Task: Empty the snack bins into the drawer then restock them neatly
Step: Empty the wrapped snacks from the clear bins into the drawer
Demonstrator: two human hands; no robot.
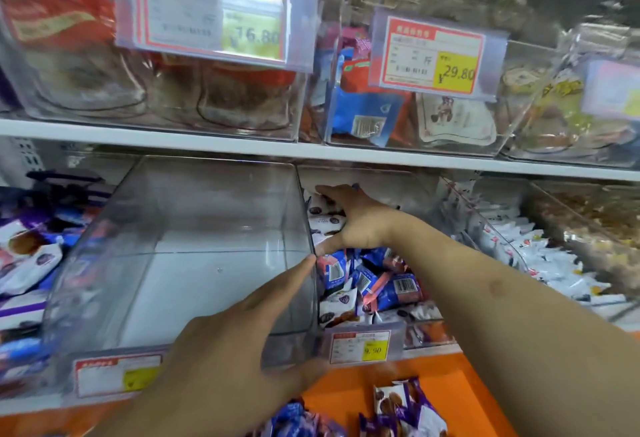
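Empty clear plastic bin [180,246] on the lower white shelf [346,154], tilted forward, a red-bordered price label [117,376] on its front lip. Left hand [221,343] laid against that bin's front right corner, fingers straight and together, index fingertip touching the top of the right wall; thumb tucked below the corner, hard to make out. Right hand [356,218] reaching into the neighbouring bin [426,336], fingers spread, palm over white snack packets [325,223] at the back; whether anything is pinched cannot be told. Blue and pink snack packets [388,281] heaped nearer that bin's front, just under the right forearm. Price tag reading 9.90 [365,346] on its front edge. Orange drawer [433,384] below, open, purple-and-white snack packets [405,409] lying loose in it. Upper shelf bins with tags 16.80 [214,21] and 29.80 [436,54]. Further bins of white packets [540,256] to the right.
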